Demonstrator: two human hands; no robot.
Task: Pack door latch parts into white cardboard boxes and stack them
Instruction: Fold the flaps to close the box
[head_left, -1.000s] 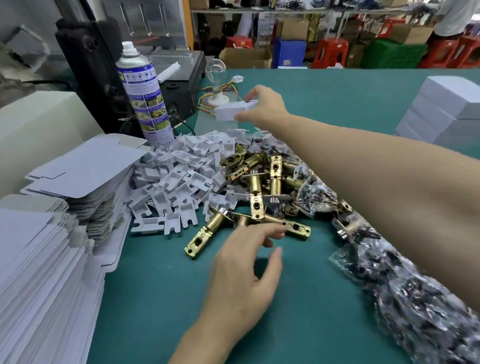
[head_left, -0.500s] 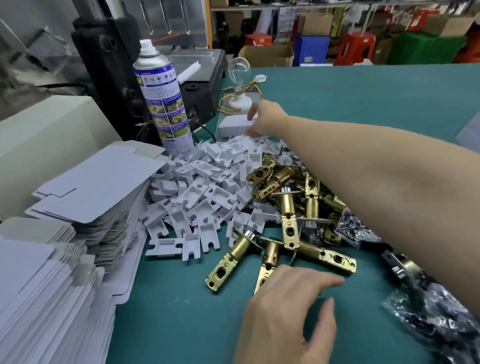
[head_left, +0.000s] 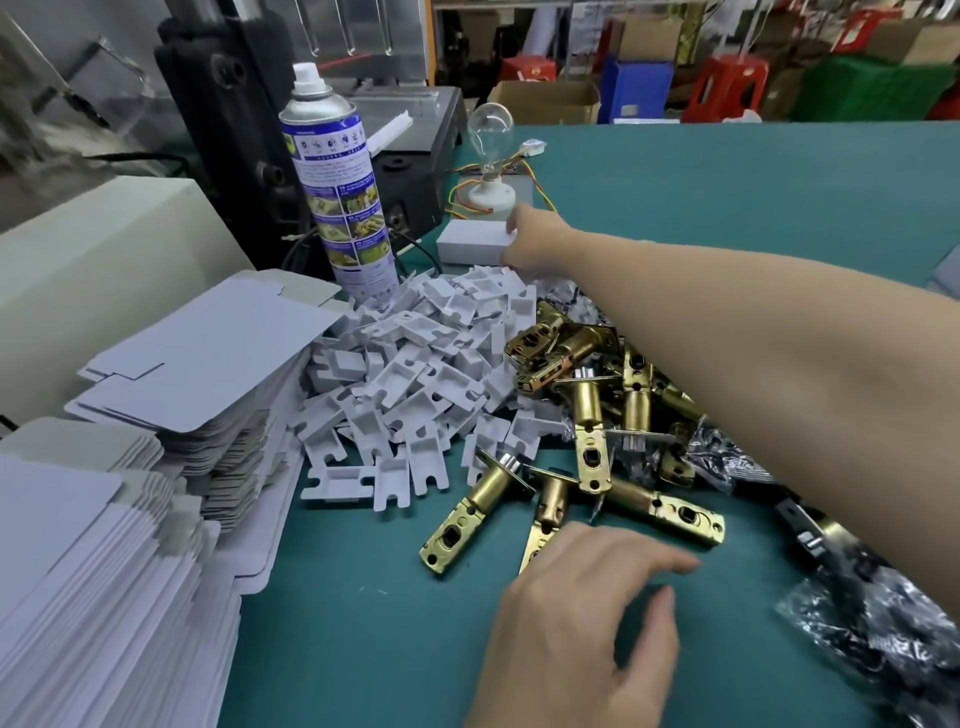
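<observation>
From my remote seat, the green desk (head_left: 363, 623) fills most of the view. Tall stacks of flat white cardboard blanks (head_left: 104, 571) stand along its left edge. My right arm stretches across the desk from the right, over a heap of brass latches (head_left: 587, 415) in the middle. A pile of small white plastic inserts (head_left: 415, 374) lies just left of the latches and touches them, and crinkled black bags (head_left: 883, 639) lie on the right. My left hand (head_left: 582, 597) hovers low at the near edge of the latches with its fingers loosely spread and holding nothing, the nearest fingertips just over the end of one latch. A blue spray can (head_left: 337, 182) stands upright beyond the inserts. Next to it, a closed white box (head_left: 467, 244) sits on the desk at the far side of the piles. My right hand (head_left: 530, 241) grips its right end, thumb on top. A clear light bulb (head_left: 491, 135) in a white socket stands just behind the box.
</observation>
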